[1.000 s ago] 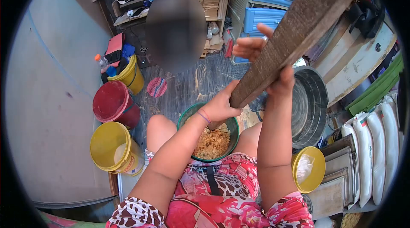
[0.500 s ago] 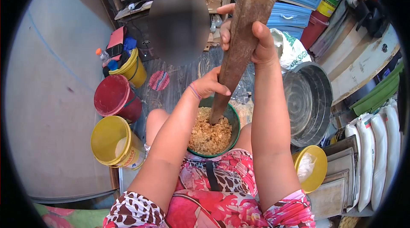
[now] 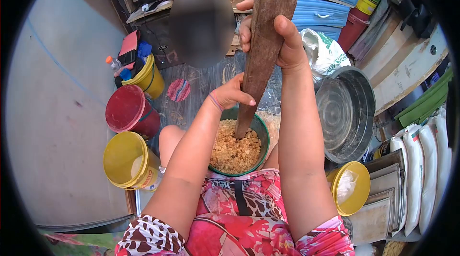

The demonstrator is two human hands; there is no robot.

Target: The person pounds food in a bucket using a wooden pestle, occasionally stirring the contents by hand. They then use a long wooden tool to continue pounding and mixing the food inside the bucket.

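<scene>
A long, thick wooden beam (image 3: 270, 26) slants down from the top of the view. Its lower end stands in coarse, golden-brown crumbs (image 3: 230, 153) inside a green basin (image 3: 263, 129) between my legs. Around the lower part of the beam, my left hand (image 3: 232, 94) is closed, its thumb lying across the near face. Higher up, my right hand (image 3: 285, 40) grips the beam from the right, with some fingers showing on the far left side. The beam's tip is hidden in the crumbs.
Left of me stand a yellow bucket (image 3: 143, 172), a red bucket (image 3: 129, 107) and a filled yellow bucket (image 3: 152, 81). On my right are a large black tub (image 3: 345, 112), a yellow pail (image 3: 364, 186) with a white bag, several trays (image 3: 371, 220) and white sacks (image 3: 429, 170).
The beam's upper part and my right hand have shifted slightly left. My left hand keeps its hold, and the beam's lower end stays in the crumbs.
</scene>
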